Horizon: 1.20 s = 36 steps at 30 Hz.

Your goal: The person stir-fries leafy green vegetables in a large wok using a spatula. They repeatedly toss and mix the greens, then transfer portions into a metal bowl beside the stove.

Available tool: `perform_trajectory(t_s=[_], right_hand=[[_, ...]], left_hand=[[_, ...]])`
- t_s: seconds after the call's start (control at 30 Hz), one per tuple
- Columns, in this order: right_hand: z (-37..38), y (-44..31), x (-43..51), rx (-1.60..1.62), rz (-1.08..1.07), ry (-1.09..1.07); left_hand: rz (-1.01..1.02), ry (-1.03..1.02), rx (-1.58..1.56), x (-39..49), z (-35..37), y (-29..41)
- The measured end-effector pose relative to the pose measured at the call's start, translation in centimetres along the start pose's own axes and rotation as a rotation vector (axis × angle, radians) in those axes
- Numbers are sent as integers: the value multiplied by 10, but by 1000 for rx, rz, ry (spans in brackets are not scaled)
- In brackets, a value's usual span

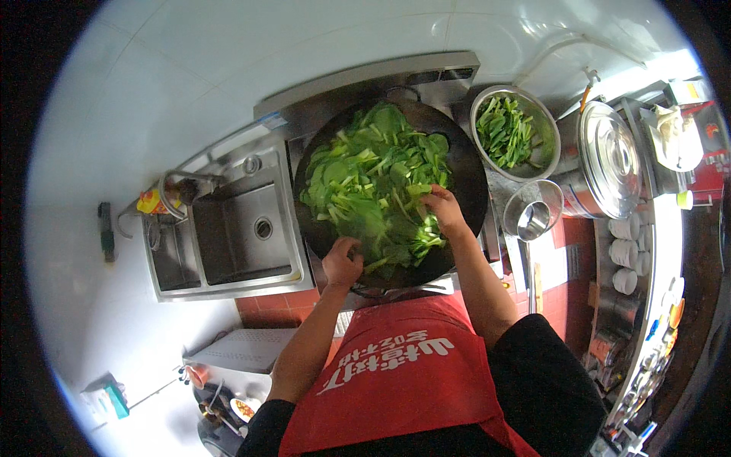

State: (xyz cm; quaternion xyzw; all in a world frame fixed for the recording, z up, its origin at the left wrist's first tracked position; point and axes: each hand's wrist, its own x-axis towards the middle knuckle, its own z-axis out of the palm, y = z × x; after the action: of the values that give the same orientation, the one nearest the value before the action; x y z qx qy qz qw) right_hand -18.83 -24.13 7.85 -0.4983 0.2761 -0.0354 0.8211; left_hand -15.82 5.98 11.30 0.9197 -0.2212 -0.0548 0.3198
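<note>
A large dark wok [474, 171] sits before me, heaped with leafy greens [377, 165] with pale stems. Over the right side of the heap, my right hand [445, 210] pinches some of the leaves between thumb and fingers. My left hand [342, 263] is at the wok's near left rim, its fingers curled beside the greens. Blur on the leaves there hides whether it holds any. A red apron [400, 394] with white writing covers my front.
Left of the wok is a stainless steel sink [240, 234] with a faucet [194, 177]. To the right stand a metal bowl [545, 125] with more cut greens, a strainer [551, 200] with a ladle [534, 221], and a lidded steel pot [611, 160]. White bowls [623, 251] are stacked on a shelf.
</note>
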Motion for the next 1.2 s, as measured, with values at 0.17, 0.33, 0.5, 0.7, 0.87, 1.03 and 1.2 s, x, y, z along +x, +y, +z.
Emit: perform_trajectory(t_s=[0.17, 0.33, 0.5, 0.7, 0.87, 1.03, 1.2], right_hand=[[5, -25, -25, 284, 2, -164], [30, -44, -41, 444, 35, -272], [35, -34, -42, 486, 12, -324], [-13, 1, -32, -1008, -315, 144], [-32, 14, -32, -1115, -284, 140], [-21, 21, -30, -1288, -272, 105], [-20, 26, -15, -1454, -194, -168]], left_hand=[[11, 95, -325, 29, -14, 28], [20, -207, -515, 75, -5, 90], [-131, -518, -523, 86, 1, 96], [-66, -300, -36, 62, -11, 45], [-202, -300, 54, 47, -26, 24], [-327, -245, 87, 29, -39, 23], [-525, -34, -326, -21, -56, 22]])
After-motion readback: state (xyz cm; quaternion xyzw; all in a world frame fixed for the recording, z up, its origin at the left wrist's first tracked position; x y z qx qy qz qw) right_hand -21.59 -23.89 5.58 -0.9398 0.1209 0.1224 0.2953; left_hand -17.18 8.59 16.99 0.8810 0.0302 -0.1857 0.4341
